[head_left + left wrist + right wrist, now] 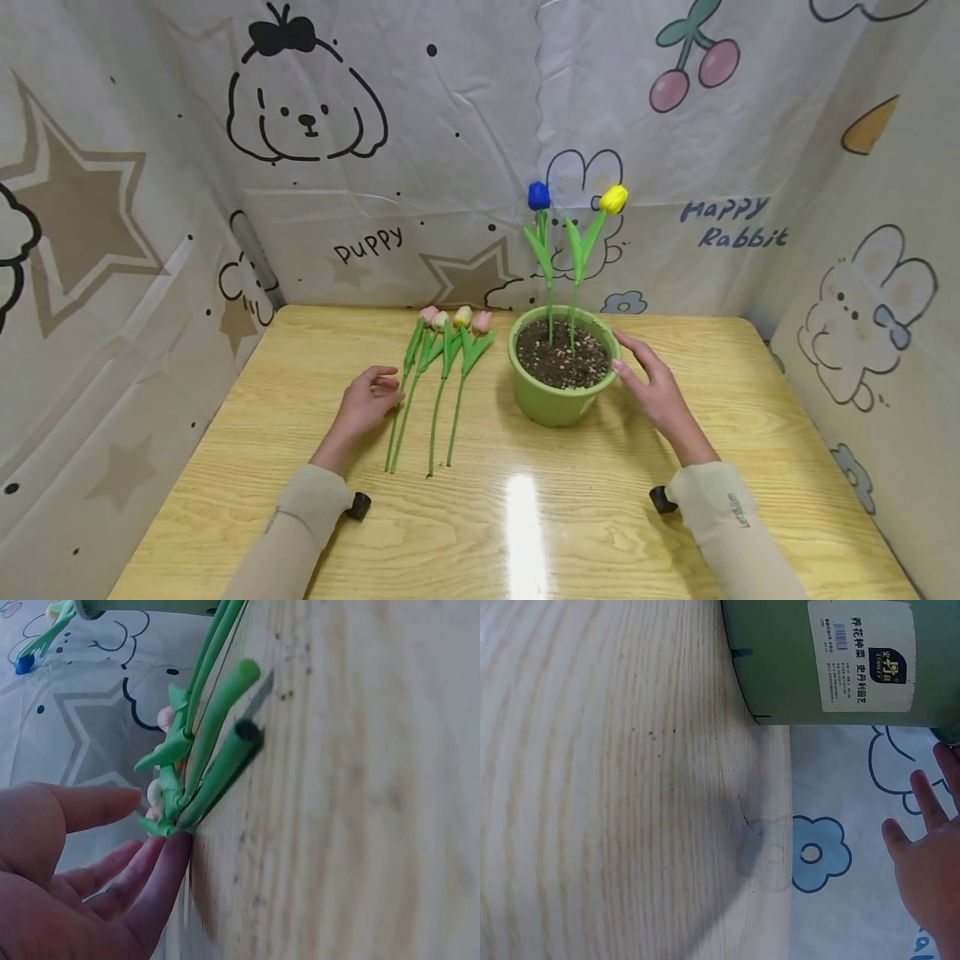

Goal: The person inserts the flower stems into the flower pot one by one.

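Observation:
Several artificial tulips lie side by side on the table: a pink one (428, 315), a white one (441, 320), a pale yellow one (462, 316) and another pink one (483, 322). My left hand (369, 400) is by the leftmost stem, thumb and fingers apart; in the left wrist view, its fingertips (180, 844) reach the green stems (217, 776) near the tabletop. To the right stands a green flowerpot (555, 408) of dark soil, with a blue tulip (538, 197) and a yellow tulip (613, 199) upright in it. My right hand (658, 396) rests loosely extended at the pot's right rim.
The wooden table (450, 542) meets a printed cloth backdrop (465, 108) at the back and both sides. A white label (862, 656) is on the pot's side. Small dark specks (660, 735) dot the wood near the pot.

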{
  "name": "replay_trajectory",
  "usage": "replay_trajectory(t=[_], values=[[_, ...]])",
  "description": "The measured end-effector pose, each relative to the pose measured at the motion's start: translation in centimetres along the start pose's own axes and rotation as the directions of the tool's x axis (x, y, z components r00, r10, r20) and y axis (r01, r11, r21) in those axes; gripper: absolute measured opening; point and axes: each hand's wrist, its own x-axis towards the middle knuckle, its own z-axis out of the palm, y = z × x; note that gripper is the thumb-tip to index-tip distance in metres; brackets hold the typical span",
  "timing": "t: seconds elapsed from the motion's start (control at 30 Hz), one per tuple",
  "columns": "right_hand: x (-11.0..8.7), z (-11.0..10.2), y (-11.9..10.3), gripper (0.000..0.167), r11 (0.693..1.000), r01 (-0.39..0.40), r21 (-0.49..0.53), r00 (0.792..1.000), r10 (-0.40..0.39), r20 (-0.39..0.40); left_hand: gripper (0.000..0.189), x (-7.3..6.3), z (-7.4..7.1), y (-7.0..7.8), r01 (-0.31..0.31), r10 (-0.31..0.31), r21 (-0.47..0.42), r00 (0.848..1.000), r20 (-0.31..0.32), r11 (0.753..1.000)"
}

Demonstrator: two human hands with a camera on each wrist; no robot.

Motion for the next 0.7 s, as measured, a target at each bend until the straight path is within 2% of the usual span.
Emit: replay_trajectory(t=[0.2,0.43,0.7], values=[[-0.02,0.13,-0.03,0.053,1.0,0.011,0.016,1.0,-0.011,-0.004,0.051,0.3,0.43,0.15,0.03,-0.03,0.021,1.0,-0.004,0.999],[0.03,0.23,0.08,0.054,0.999,0.021,0.03,1.0,-0.021,-0.004,0.052,0.7,0.66,0.1,0.04,-0.037,0.083,0.999,-0.038,0.996],[0.08,0.14,0.13,0.053,0.999,0.023,0.029,1.0,-0.023,-0.004,0.049,0.65,0.47,0.21,0.079,-0.07,0.091,0.993,-0.097,0.993]])
